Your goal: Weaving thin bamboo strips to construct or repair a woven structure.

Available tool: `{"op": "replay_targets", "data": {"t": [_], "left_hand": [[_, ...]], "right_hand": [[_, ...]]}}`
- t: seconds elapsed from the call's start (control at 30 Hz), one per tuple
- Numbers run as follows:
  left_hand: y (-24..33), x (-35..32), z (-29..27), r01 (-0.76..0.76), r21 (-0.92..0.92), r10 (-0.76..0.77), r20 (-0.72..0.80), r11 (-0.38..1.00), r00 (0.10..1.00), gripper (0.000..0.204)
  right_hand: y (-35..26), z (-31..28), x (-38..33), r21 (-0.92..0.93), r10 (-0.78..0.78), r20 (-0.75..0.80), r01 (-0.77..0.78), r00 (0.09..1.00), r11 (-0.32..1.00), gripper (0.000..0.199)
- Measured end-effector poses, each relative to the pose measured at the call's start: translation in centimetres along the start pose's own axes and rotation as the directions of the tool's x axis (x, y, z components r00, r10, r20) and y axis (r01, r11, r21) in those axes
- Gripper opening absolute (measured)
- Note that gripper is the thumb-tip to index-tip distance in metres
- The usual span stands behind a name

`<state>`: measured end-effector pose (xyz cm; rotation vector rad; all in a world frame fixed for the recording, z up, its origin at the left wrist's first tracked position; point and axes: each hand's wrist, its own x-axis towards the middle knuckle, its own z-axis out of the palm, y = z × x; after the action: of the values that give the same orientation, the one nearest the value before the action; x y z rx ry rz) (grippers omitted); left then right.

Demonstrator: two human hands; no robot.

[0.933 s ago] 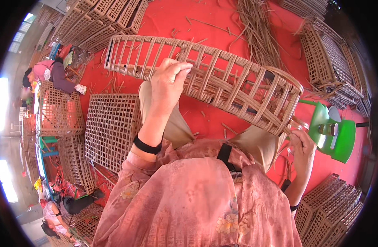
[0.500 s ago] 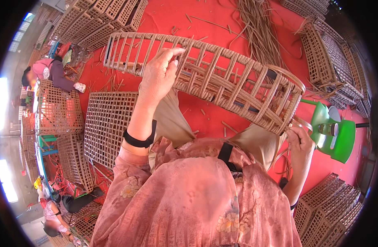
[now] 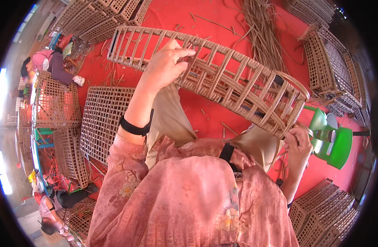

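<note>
A long, narrow brown wicker basket [image 3: 226, 72] with an open ladder-like weave lies slantwise across my lap, its right end nearer to me. My left hand [image 3: 166, 66] reaches over its left half, thumb and forefinger closed on an upright of the side. At the lower right corner, my right hand [image 3: 298, 144] has its fingertips pinched together on a wicker strand; a loop of it shows beside the hand. Part of the strand is hidden by the fingers. Dark bands show on the basket frame.
A green plastic stool [image 3: 335, 142] with a small jar on it stands at right. Loose strands [image 3: 261, 37] lie on the red floor ahead. Stacked baskets [image 3: 324, 210] are at lower right, with more baskets [image 3: 104, 121] at left. Two people sit at far left.
My left hand has shifted slightly right along the basket's side, its forefinger now stretched farther. The basket appears a little farther right in view. My right hand stays at the corner, fingers closer together.
</note>
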<state>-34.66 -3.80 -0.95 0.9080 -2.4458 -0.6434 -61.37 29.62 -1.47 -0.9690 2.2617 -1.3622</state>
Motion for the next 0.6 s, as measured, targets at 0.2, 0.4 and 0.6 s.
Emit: {"op": "replay_targets", "data": {"t": [0.2,0.4,0.6], "left_hand": [[-0.5,1.2,-1.1,-0.144,0.003,0.144,0.041,0.990,0.989,0.022],[-1.5,1.8,-2.3,-0.173,-0.225,0.224,0.226,0.959,0.948,0.014],[-1.6,0.9,-1.0,-0.133,-0.245,0.160,0.096,0.960,0.982,0.012]], "right_hand": [[-0.8,-0.3,0.0,-0.050,0.056,0.039,-0.054,0.998,0.997,0.007],[-1.0,-0.4,-0.1,-0.132,-0.016,0.065,0.024,0.998,0.991,0.008],[-1.6,-0.9,0.0,-0.206,0.029,0.109,-0.006,0.994,0.979,0.015]]}}
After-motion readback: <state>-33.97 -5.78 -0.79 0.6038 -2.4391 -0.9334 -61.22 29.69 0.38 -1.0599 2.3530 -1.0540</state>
